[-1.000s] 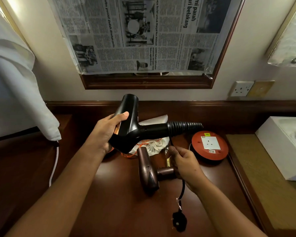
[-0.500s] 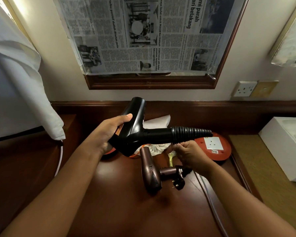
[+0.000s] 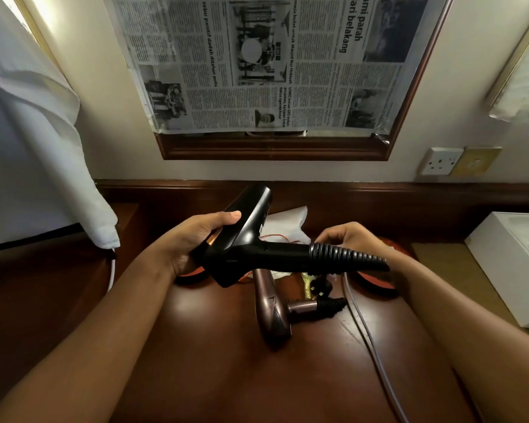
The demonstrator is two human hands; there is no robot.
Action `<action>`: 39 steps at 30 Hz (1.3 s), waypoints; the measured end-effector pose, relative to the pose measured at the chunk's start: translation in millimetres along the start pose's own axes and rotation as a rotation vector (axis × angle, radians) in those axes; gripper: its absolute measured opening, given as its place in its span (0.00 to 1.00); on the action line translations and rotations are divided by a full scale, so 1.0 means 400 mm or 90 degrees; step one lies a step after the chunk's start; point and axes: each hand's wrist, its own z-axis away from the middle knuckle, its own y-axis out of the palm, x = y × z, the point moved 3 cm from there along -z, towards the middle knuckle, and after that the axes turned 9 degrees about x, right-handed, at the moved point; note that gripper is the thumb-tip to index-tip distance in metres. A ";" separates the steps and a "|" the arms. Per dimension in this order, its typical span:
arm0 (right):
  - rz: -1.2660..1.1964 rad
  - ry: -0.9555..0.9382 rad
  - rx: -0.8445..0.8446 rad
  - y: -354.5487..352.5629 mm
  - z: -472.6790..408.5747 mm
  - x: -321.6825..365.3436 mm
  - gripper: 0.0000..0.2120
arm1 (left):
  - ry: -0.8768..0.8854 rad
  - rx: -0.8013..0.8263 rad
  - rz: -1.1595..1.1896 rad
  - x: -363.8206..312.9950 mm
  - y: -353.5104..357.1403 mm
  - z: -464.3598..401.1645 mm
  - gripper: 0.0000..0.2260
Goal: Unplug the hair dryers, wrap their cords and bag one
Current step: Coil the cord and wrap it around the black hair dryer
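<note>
My left hand grips the barrel of a black hair dryer held above the desk. Its handle points right and ends in a ribbed cord sleeve. Just behind that sleeve is my right hand, fingers curled and pinching the thin black cord, which is mostly hidden there. The cord's plug dangles under the handle. A bronze hair dryer lies on the desk below. Behind the dryers sits a white drawstring bag.
A red extension reel lies under my right forearm, and a grey cable runs from it toward the front edge. A wall socket is at the upper right, a white box at the right and a hanging white cloth at the left.
My right hand rose from beside the bronze dryer to behind the black dryer's handle, taking the cord along. The plug went from hanging low near the front edge to just under the handle.
</note>
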 end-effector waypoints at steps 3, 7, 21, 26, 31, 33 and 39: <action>0.185 0.060 -0.045 -0.028 -0.010 -0.001 0.05 | -0.005 0.015 -0.002 -0.002 0.004 0.009 0.13; 0.345 0.090 -0.034 -0.047 -0.017 0.032 0.14 | 0.015 0.031 -0.023 -0.008 -0.002 0.010 0.17; 0.504 0.008 -0.001 -0.121 -0.016 0.154 0.06 | 0.124 0.003 0.007 -0.002 -0.002 -0.008 0.14; 0.638 0.014 -0.055 -0.122 -0.025 0.175 0.20 | 0.119 0.022 -0.037 -0.009 -0.008 -0.006 0.16; 0.691 -0.036 -0.082 -0.110 -0.030 0.199 0.21 | 0.141 -0.018 -0.086 -0.012 -0.012 -0.016 0.21; 0.705 -0.044 -0.070 -0.106 -0.028 0.206 0.19 | 0.146 -0.030 -0.109 -0.013 -0.015 -0.018 0.23; 0.807 -0.012 0.003 -0.078 -0.015 0.233 0.15 | 0.171 -0.092 -0.206 -0.015 -0.016 -0.034 0.11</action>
